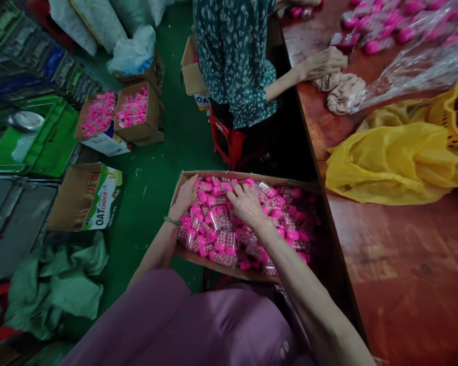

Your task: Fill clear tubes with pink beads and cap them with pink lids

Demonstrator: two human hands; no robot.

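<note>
A long cardboard box (pixel 229 270) sits in front of me, heaped with small clear plastic bottles (pixel 224 243) that have bright pink caps and look full of pale pink beads. My left hand (pixel 185 196) lies at the box's left end, fingers stretched along the inner wall and touching the edge of the heap. On top of the bottles, near the middle of the far side, rests my right hand (pixel 246 204), its fingers apart and slightly bent. No bottle is visibly lifted by either hand. Shadow darkens the right end of the box.
A wooden table (pixel 400 284) borders the box on the right, bearing a yellow bag (pixel 389 165) and more pink-capped bottles (pixel 389 23). Ahead, a co-worker in a patterned green shirt (pixel 232 61) is by a red stool (pixel 229 140). Cartons (pixel 139 109) stand left on the green floor.
</note>
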